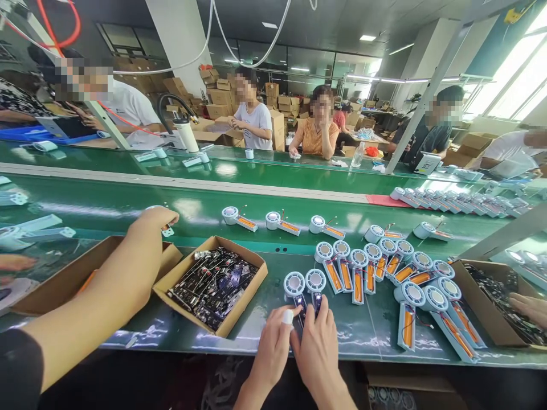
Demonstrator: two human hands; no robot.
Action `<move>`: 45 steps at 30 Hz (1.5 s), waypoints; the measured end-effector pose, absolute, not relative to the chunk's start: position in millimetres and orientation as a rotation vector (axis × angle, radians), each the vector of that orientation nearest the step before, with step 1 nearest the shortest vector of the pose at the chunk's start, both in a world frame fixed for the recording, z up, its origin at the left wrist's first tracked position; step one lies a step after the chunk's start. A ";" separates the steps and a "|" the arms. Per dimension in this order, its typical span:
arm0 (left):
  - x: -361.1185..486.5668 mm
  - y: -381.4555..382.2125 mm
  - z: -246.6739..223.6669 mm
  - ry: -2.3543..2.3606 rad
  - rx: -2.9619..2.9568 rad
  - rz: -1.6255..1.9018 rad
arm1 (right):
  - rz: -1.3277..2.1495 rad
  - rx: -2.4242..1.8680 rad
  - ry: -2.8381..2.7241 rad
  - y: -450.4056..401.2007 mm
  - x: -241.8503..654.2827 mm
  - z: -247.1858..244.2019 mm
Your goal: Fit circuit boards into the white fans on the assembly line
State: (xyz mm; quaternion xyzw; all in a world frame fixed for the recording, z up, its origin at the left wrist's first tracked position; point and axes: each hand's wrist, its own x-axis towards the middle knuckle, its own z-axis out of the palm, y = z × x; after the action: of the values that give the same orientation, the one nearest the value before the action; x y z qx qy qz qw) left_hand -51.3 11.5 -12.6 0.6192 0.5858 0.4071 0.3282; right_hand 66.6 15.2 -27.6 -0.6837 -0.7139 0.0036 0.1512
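Two light-blue handheld fans lie side by side at the near edge of the table, round heads pointing away. My left hand [273, 340], with a white cover on one fingertip, is closed around the handle of the left fan [294, 283]. Gripped by my right hand [318, 339] is the handle of the right fan [315, 281]. A dark circuit board [317, 302] shows in that open handle, and another in the left one; my fingers partly hide both. Several fans with orange batteries [358, 276] lie just to the right.
A cardboard box [252, 290] of circuit boards stands to the left, another box [482, 319] to the right. A co-worker's arm [115, 296] reaches across from the left. Another hand [530, 310] is at the right box. Several fans [280, 222] line the green conveyor belt [205, 205].
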 end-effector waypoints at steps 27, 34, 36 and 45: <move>-58.9 39.6 -67.5 1.697 1.985 1.313 | 0.145 -2.251 -2.347 306.4 208.4 78.4; -56.5 43.3 -64.0 1.692 1.845 1.318 | 0.217 -1.878 -2.688 293.4 207.2 84.4; -56.1 44.6 -61.8 1.689 1.802 1.333 | 0.304 -1.817 -2.769 292.2 194.1 80.3; -56.0 45.2 -49.0 1.663 1.694 1.362 | 0.489 -1.745 -2.679 310.7 100.4 94.4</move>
State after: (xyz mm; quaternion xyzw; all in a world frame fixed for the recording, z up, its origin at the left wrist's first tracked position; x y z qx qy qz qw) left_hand -56.0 45.2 -49.0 0.6064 0.5952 0.4874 0.2011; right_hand 100.4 310.7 94.4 -0.5388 -0.8275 0.1509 -0.0464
